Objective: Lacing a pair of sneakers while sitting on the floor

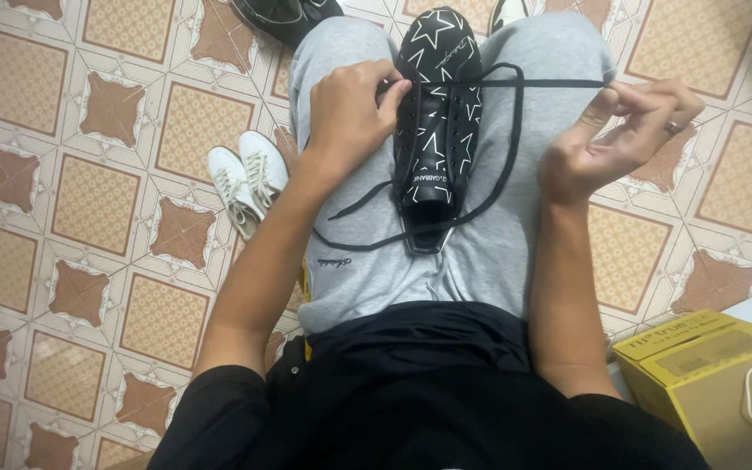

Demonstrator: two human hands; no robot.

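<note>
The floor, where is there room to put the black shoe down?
Bare tile floor lies left of the white sneakers. More lies between the right hand and the yellow box. The lap is crowded: black shoe, lace, left hand.

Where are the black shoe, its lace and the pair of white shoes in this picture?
black shoe (439, 122): head view, on the star-patterned upper, lying on the lap.
lace (505, 170): head view, on the loop curving right of the shoe.
pair of white shoes (247, 178): head view, between the two shoes' laced tops, on the tiled floor.
</note>
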